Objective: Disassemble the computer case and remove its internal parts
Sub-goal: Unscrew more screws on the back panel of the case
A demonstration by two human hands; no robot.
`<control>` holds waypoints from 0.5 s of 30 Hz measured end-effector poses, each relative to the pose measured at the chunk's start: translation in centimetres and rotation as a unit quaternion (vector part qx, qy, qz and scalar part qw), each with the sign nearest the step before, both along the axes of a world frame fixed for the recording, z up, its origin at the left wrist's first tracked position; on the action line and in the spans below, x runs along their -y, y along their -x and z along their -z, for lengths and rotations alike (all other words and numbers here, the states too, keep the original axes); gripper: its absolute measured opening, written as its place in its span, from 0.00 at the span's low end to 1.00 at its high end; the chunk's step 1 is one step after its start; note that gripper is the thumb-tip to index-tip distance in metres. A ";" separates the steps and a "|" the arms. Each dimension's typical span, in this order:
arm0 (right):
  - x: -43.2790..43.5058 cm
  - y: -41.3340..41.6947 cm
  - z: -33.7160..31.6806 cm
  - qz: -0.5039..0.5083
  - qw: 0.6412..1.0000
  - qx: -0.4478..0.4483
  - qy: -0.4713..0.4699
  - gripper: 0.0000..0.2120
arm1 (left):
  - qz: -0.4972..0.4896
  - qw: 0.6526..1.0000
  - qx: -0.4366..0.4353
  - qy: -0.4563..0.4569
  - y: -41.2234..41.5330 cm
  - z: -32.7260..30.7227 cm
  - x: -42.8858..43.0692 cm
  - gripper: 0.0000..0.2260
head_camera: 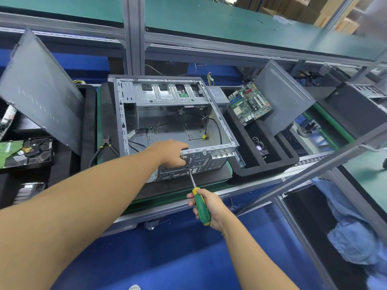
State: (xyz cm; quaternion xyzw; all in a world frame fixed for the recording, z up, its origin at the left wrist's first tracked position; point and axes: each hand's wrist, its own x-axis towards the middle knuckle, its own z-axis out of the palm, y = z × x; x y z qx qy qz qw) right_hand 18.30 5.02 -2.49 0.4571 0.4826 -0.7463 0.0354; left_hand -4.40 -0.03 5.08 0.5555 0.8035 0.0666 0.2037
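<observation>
Nearest, the right grip [213, 208] wraps the green handle of a screwdriver [201, 207], whose tip meets the rear panel of the computer case [167, 95]. The left grip [170, 151] curls over that panel's top edge. The open case lies on the table [251, 186]. Further right, a motherboard [249, 103] sits in a black tray [270, 162].
</observation>
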 end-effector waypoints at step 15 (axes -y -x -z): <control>0.5 -0.1 0.1 -0.012 0.993 0.012 -0.115 0.06 | -0.002 1.000 -0.022 0.001 -0.2 -0.3 0.2 0.21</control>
